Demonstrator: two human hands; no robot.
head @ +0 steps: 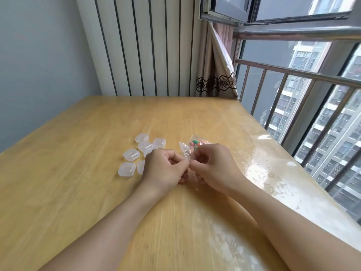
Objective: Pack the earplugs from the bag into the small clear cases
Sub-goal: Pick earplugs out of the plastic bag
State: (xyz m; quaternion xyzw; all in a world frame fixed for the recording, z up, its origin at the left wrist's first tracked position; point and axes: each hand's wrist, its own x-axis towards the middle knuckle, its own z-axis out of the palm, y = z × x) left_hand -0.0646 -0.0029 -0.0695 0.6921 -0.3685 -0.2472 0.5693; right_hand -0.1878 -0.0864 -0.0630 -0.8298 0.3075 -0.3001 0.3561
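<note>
Clear crinkly bag (pixel 186 151), 2 hands pinching.

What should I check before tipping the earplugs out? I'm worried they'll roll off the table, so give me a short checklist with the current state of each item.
1. Bag held by both hands: ok. The left hand and right hand each pinch the clear bag at its near edge.
2. Bag mouth open: cannot tell; the fingers hide it.
3. Earplugs inside the bag: ok. The coloured earplugs sit at its far end.
4. Cases within reach: ok. The clear cases lie clustered just left of the left hand.
5. Cases open to receive: not ok; those that show look closed.
6. Distance from the table edge: ok; bare tabletop lies between the bag and that edge.
</note>
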